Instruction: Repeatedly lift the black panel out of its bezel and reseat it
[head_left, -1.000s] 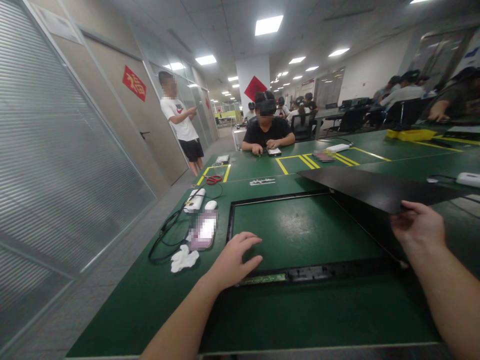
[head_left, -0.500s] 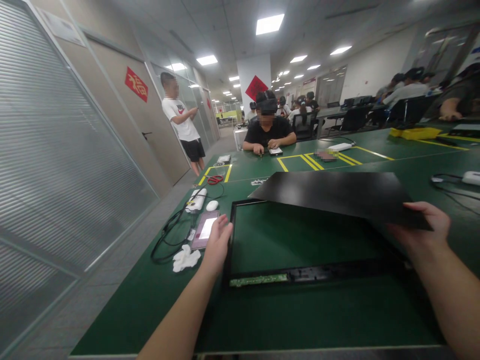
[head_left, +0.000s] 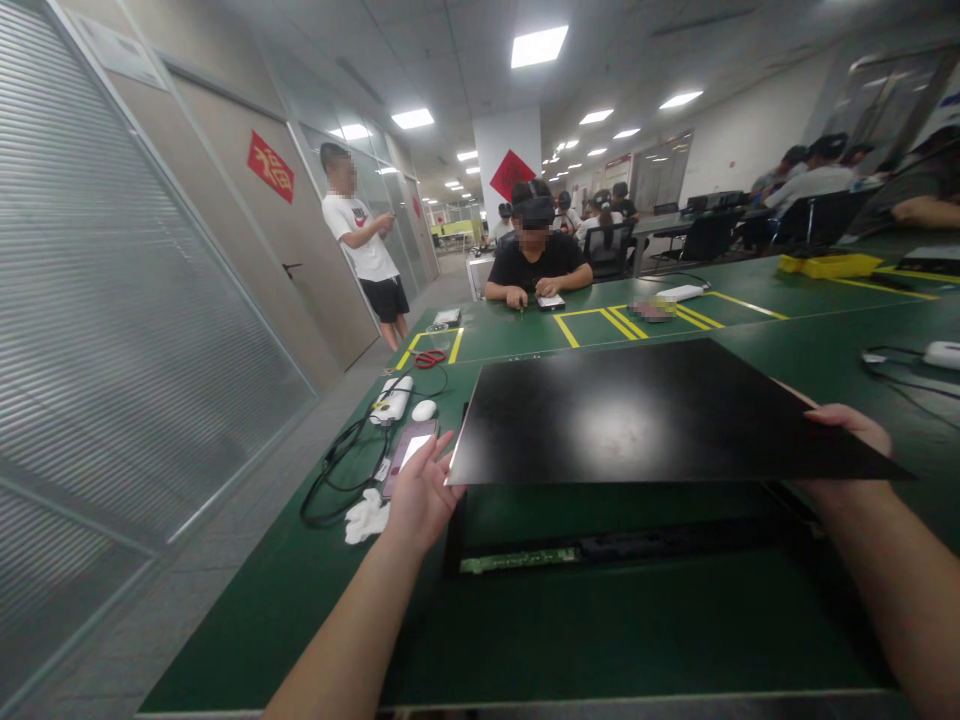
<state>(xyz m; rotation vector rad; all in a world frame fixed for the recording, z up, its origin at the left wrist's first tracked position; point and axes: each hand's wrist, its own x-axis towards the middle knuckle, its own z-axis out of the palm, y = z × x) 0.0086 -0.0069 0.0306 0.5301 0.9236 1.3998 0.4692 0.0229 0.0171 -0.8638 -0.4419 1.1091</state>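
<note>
A large flat black panel (head_left: 645,410) hovers level above a black rectangular frame (head_left: 600,548) that lies on the green table (head_left: 525,640). My right hand (head_left: 851,440) grips the panel's right edge, thumb on top, fingers under it. At the panel's near left corner my left hand (head_left: 420,490) has its fingers stretched out and touches that corner from the side. A thin green circuit strip (head_left: 517,562) runs along the frame's near bar. Most of the frame is hidden under the panel.
Left of the frame lie a phone (head_left: 409,455), a white crumpled cloth (head_left: 366,517), a white mouse (head_left: 424,410), a white device (head_left: 391,400) and black cables (head_left: 330,480). Red scissors (head_left: 427,358) lie farther back. A person (head_left: 536,262) sits opposite; another person (head_left: 360,250) stands by the wall.
My right hand has swung the black panel leftward and down over the frame until it lies level. My left hand left the frame's inside and went to the panel's near left corner.
</note>
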